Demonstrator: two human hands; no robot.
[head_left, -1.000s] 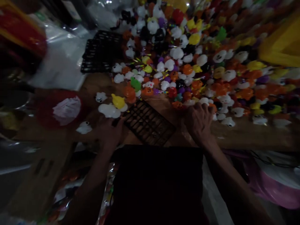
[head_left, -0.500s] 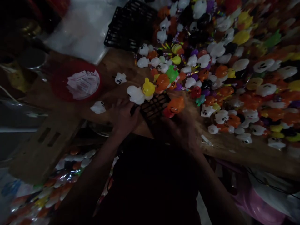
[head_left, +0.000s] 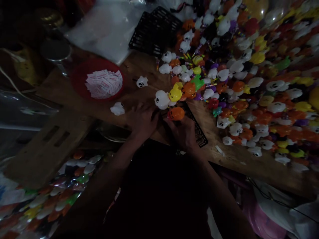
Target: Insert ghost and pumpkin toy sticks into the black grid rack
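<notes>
A black plastic grid tray (head_left: 201, 136) lies at the table's front edge under my hands. My left hand (head_left: 143, 121) grips its left end, the fingers dim and partly in shadow. My right hand (head_left: 185, 131) holds an orange toy figure (head_left: 176, 113) with a dark printed face and a red end, just above the tray. Behind it, a white toy figure (head_left: 161, 99), a yellow one (head_left: 175, 92) and an orange one (head_left: 188, 90) sit close together along the tray's far side.
A red bowl (head_left: 77, 89) of printed paper slips stands at left. Two small white ghost figures (head_left: 142, 81) (head_left: 117, 108) lie nearby. Stacked black trays (head_left: 154, 31) are at the back. A large heap of colourful toy figures (head_left: 236, 86) fills the right side.
My right hand has brought the orange figure left and lower over the tray, turning it. More of the tray's right end shows. The whole view has shifted slightly.
</notes>
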